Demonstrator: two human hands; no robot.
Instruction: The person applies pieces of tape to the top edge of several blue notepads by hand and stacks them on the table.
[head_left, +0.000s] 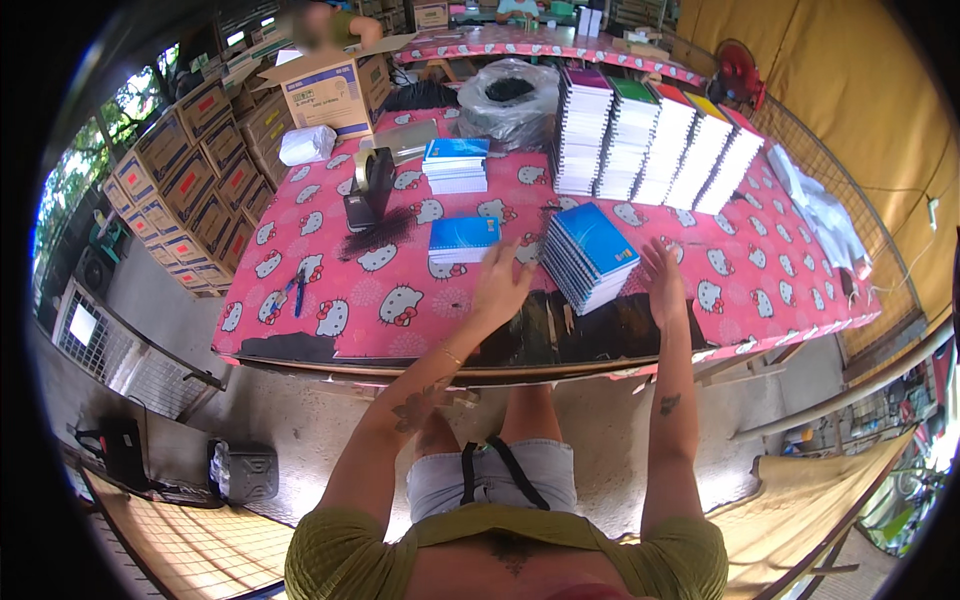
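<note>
A stack of blue spiral notebooks point(598, 240) stands near the front edge of the table, turned at an angle. My right hand point(662, 282) is just right of it, fingers apart and holding nothing. On the other side, my left hand point(502, 285) lies between this stack and a lower pile of blue notebooks point(464, 233), its fingers stretched out and near the lower pile's right edge. Whether its fingertips touch either pile I cannot tell. Farther back sits another pile of blue notebooks point(456, 152).
A black tape dispenser point(368, 195) stands left of the piles; a blue pen point(300, 294) lies front left. Tall stacks of coloured spiral notebooks point(632, 140), a plastic-wrapped bundle point(508, 100) and an open carton point(328, 100) line the back. Another person point(340, 25) is beyond the carton.
</note>
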